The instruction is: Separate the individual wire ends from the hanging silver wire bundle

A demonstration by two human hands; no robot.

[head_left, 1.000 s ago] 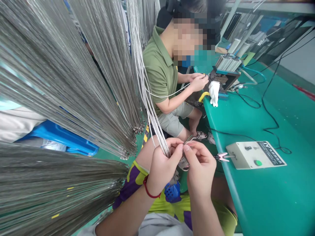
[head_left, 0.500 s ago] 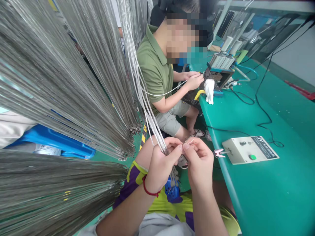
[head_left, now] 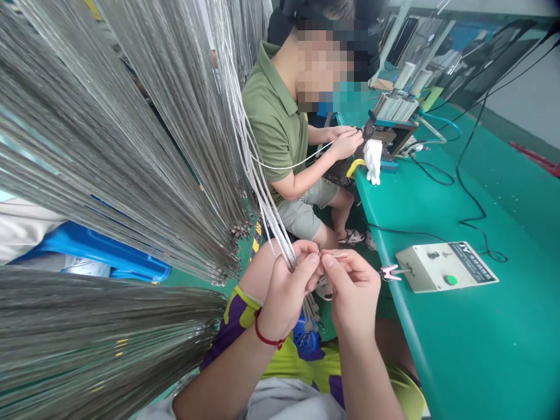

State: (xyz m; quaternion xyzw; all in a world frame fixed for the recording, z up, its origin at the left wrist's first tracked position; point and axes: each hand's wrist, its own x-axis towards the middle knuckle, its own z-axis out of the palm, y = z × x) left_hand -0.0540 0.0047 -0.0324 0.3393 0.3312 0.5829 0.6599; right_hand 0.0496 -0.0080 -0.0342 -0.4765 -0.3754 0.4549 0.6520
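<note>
Just below the centre of the head view, the left hand (head_left: 286, 289) is closed around a bundle of silvery cables (head_left: 275, 224), which runs down from the top centre; the cable ends hang below the palm. Beside it, the right hand (head_left: 356, 286) pinches thin wires (head_left: 339, 255) between thumb and fingers. At right, a control box (head_left: 446, 266) sits on the green table (head_left: 490, 344); at upper centre, a co-worker (head_left: 275, 111) bends toward a press (head_left: 394, 119).

The held cables (head_left: 280, 236) ran between cable bundles (head_left: 114, 140), left, and the bench (head_left: 494, 344), right; on it, 1 control box (head_left: 440, 268) stood before 1 machine (head_left: 391, 125).
</note>
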